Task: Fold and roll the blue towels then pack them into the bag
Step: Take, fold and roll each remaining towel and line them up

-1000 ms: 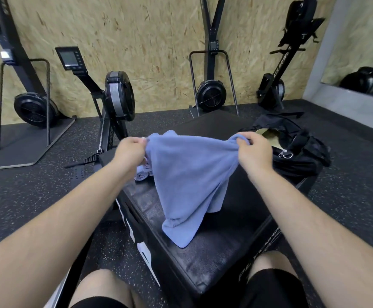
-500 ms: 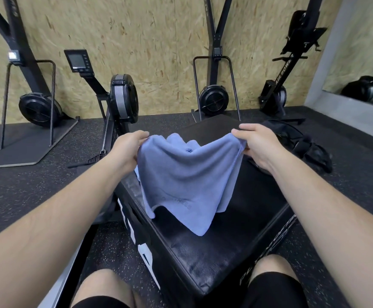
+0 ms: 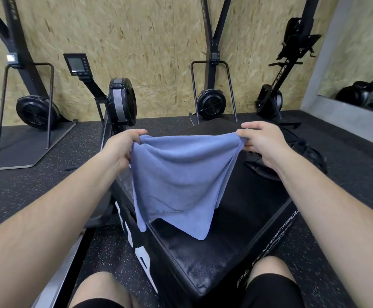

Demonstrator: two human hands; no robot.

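Rowing machines [image 3: 121,103] lined the chipboard wall [image 3: 150,50] behind a black padded box [image 3: 203,265]. Both arms reached forward over it. The left hand [image 3: 123,147] and right hand [image 3: 263,144] each pinched a top corner of the blue towel [image 3: 176,181], which hung spread between them. The bag [image 3: 313,156] lay just beyond the right wrist.

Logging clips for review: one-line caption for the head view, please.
Left hand and right hand pinch the top corners of a blue towel, hanging spread over a black box.

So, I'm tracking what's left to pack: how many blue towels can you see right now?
1. The blue towel hangs spread between the left hand and right hand over the black box. Others may be hidden behind it or inside the bag.
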